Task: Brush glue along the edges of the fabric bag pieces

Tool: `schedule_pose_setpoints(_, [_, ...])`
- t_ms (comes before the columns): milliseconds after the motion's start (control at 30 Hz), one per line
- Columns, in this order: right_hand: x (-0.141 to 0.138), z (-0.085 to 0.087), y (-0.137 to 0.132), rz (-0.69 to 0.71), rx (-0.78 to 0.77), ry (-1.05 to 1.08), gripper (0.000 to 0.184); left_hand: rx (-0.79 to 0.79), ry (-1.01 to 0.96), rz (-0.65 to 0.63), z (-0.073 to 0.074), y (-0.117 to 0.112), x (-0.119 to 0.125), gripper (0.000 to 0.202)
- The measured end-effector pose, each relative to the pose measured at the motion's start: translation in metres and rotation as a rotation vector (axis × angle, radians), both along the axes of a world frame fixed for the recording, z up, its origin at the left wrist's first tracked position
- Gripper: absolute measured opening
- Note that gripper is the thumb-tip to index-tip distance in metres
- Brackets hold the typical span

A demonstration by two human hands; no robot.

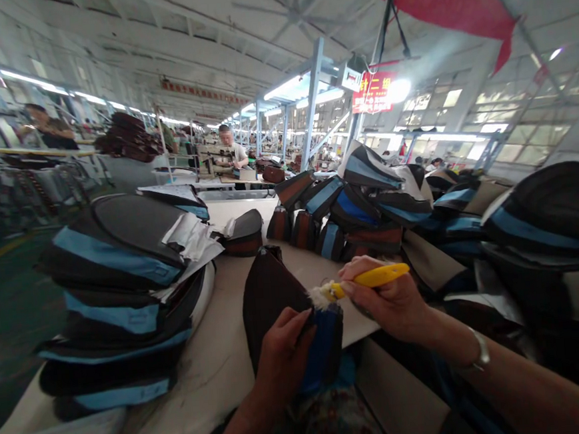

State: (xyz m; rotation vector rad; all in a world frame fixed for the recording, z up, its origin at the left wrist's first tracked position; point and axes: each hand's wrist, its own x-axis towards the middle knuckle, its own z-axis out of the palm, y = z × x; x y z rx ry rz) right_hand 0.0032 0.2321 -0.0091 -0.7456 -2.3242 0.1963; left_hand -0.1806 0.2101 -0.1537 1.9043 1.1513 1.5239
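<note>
My right hand (391, 302) grips a brush by its yellow handle (381, 275). The brush's pale, frayed bristles (320, 297) are at the edge of a dark brown and blue fabric bag piece (272, 285); whether they press on it I cannot tell. With fingers pinched on that same edge, just below the bristles, my left hand (285, 351) holds the piece tilted up in front of me. The blue side (322, 348) of the piece faces right, partly hidden behind my left hand.
Left on the pale tabletop (220, 356) rises a stack of black and light-blue bag pieces (118, 277). Several smaller brown and blue pieces (305, 229) stand behind the work. More bag pieces (545, 217) are heaped at the right. A person (231, 151) sits at a sewing machine farther back.
</note>
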Motion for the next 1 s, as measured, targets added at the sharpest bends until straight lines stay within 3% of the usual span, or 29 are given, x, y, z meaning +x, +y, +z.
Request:
schedule_pose_setpoints(67, [-0.002,0.002,0.001,0.023,0.006,-0.075,0.011,0.142,0.155,0.130,-0.006,0.002,0.003,0.024])
schedule_pose_setpoints(200, [-0.004,0.013,0.002,-0.140,0.155,-0.118,0.013,0.484,0.493,0.377,-0.013,0.005,0.009,0.027])
schedule_pose_setpoints(267, [-0.007,0.016,0.001,-0.154,0.127,-0.058,0.014,0.575,0.582,0.450,-0.012,0.005,0.011,0.023])
schedule_pose_setpoints(333, [-0.011,0.016,0.000,-0.081,0.106,-0.100,0.014,0.605,0.628,0.493,-0.010,0.004,0.013,0.020])
schedule_pose_setpoints(433, [-0.018,0.012,0.003,-0.002,0.198,-0.324,0.015,0.618,0.655,0.489,-0.008,0.002,0.015,0.022])
schedule_pose_setpoints(533, [-0.022,0.010,0.008,-0.083,0.248,-0.332,0.015,0.646,0.672,0.475,-0.008,0.002,0.018,0.021])
schedule_pose_setpoints(633, [-0.025,0.006,0.012,-0.093,0.240,-0.272,0.013,0.651,0.686,0.520,-0.009,0.002,0.020,0.018])
schedule_pose_setpoints(833, [-0.022,0.012,0.007,-0.151,0.129,-0.553,0.019,0.654,0.654,0.439,-0.011,-0.002,0.023,0.017])
schedule_pose_setpoints(933, [-0.024,0.018,0.002,-0.230,0.118,-0.448,0.020,0.661,0.651,0.440,-0.012,-0.003,0.026,0.019])
schedule_pose_setpoints(1000, [-0.027,0.012,0.000,-0.264,0.158,-0.352,0.018,0.651,0.661,0.470,-0.012,-0.003,0.027,0.021])
